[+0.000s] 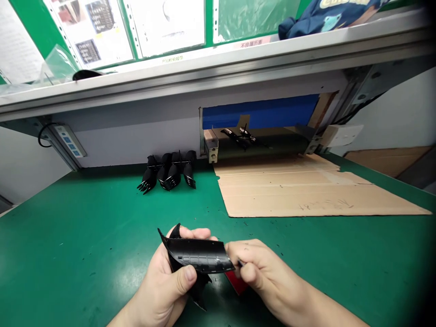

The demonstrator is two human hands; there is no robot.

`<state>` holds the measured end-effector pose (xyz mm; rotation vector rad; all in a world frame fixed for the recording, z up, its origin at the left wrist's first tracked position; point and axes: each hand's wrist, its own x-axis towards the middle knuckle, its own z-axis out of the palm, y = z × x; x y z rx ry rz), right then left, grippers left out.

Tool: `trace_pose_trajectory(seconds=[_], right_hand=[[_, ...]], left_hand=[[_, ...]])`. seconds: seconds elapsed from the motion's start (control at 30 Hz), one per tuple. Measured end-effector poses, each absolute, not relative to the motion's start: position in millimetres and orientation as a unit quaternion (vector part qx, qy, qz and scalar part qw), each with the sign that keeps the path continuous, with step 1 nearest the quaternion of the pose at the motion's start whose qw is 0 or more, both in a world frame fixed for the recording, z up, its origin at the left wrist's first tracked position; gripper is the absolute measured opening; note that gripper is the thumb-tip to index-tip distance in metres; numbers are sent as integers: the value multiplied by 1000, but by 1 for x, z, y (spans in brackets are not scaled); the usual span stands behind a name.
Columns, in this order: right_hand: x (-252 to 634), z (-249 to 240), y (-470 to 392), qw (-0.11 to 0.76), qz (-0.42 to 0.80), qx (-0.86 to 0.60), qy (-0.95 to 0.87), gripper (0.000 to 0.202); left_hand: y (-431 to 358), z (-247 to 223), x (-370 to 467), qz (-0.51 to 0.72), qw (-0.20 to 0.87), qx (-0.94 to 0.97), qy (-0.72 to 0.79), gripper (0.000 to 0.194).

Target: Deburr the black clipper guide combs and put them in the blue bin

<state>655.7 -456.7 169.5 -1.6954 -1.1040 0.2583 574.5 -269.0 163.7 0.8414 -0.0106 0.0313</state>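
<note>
Nearest the camera, two bare hands meet above a smooth green table [112,254]. Step in hand (judged from posture): the left hand [166,284] supports the workpiece while the right hand [260,268] works at its right end. Next move, by the same judgement, calls for a steady left grip and a controlled, light action of the right fingertips, clear of the shell's thin edge.

Left hand: fingers curled behind and thumb pressed on the lower edge of a curved, glossy black plastic shell [199,254], which is held above the table, pointed end to the left. Black pointed portions [198,290] project below it (whether they belong to the same piece cannot be determined). Right hand: thumb and forefinger closed in a pinch on a small dark piece [241,263], just beside the shell's right end; whether this is a tool or a tab of the shell is not discernible. A flat red object [237,284] shows beneath, partly hidden.

Beyond the hands, a flat brown cardboard sheet [279,195] lies on the right. To its left, near the back panel, rests a group of black, curved plastic parts with slatted tips [172,171]. Farther back, under a blue panel [259,111], glossy black parts [235,137] lie in a recess.
</note>
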Motion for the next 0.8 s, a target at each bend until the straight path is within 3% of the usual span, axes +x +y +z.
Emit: trace_pose_trajectory(seconds=[0.1, 0.23, 0.33, 0.47, 0.6, 0.8], right_hand=[[651, 169, -453, 540, 21, -705, -460, 60], [637, 159, -436, 390, -158, -733, -534, 40], [635, 152, -433, 310, -196, -740, -564, 19], [644, 155, -443, 309, -216, -765, -522, 11], [650, 159, -449, 309, -188, -818, -447, 22], [650, 156, -446, 221, -217, -849, -427, 46]], left_hand=[[-269, 164, 576, 38, 916, 400, 16, 41], [-273, 168, 576, 47, 939, 334, 65, 43], [-275, 169, 576, 34, 947, 313, 66, 44], [-274, 168, 582, 44, 933, 356, 37, 44], [-270, 165, 584, 56, 923, 380, 22, 42], [-269, 161, 581, 56, 921, 385, 2, 42]])
